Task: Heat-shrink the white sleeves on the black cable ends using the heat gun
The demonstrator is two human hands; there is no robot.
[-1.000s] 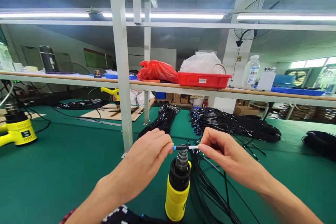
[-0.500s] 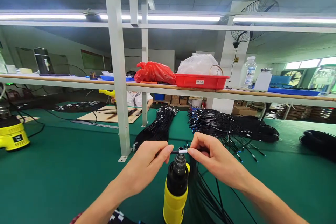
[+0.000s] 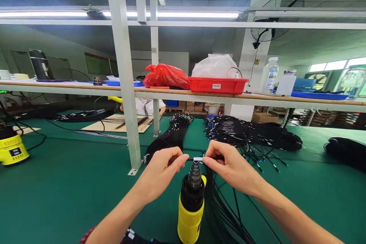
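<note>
A black cable with a white sleeve (image 3: pixel 197 159) is stretched level between my two hands, just over the nozzle of an upright yellow and black heat gun (image 3: pixel 191 213). My left hand (image 3: pixel 164 171) pinches the cable left of the sleeve. On the other side my right hand (image 3: pixel 228 164) pinches it close to the sleeve's right end. Black cables (image 3: pixel 220 213) hang down to the right of the heat gun.
Cable bundles (image 3: pixel 174 131) (image 3: pixel 246 131) lie on the green table (image 3: pixel 71 183). A white post (image 3: pixel 122 65) stands left of centre. The shelf holds a red tray (image 3: pixel 219 85). Another yellow heat gun (image 3: pixel 13 148) is far left. Beyond sits a person (image 3: pixel 145 106).
Both hands have risen slightly with the cable, and the white sleeve now sits a little higher over the nozzle. The whole view has shifted slightly.
</note>
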